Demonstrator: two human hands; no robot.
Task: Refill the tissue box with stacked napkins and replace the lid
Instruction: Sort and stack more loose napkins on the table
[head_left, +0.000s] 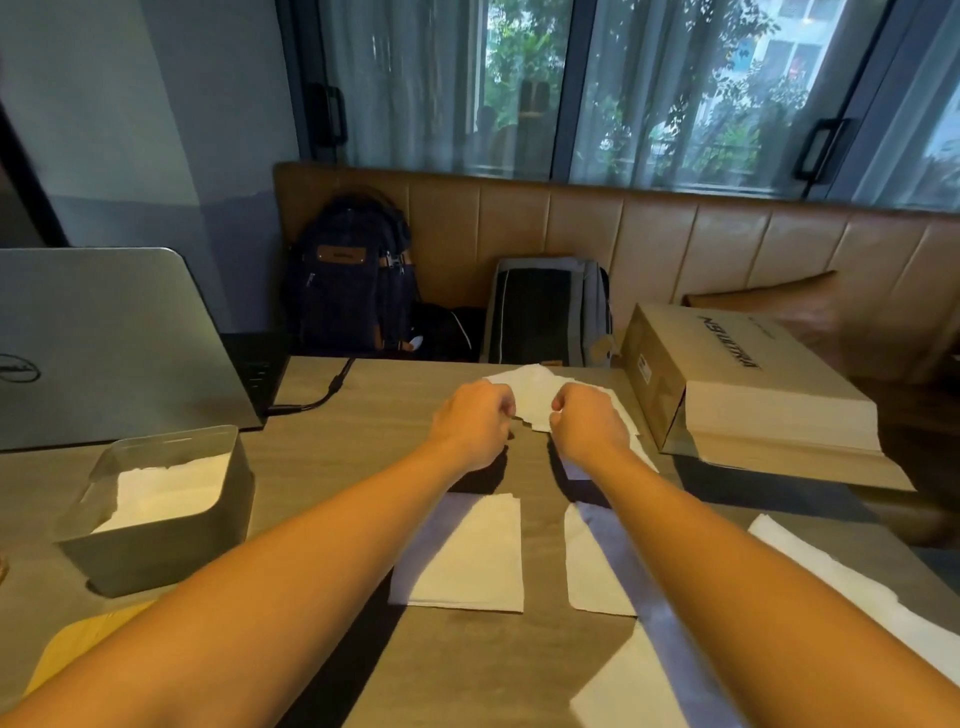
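Napkin: while both hands pinch it, the napkin (530, 397) sits on the desk (363, 395) beyond the tissue box, toward the window.
Left grip: left hand (475, 415) curled closed on the napkin's near edge.
Right grip: right hand (589, 418) likewise closed on that edge.
Handling: judged feather-light, limp, easily torn (best held at corners, kept flat).
Tissue box: tissue box (156, 512) stands open, partly filled with white sheets.
Lid: perhaps the yellow piece (78, 647) nearer than the tissue box; cut off, uncertain.
Hidden: fingertips and the napkin's near edge.
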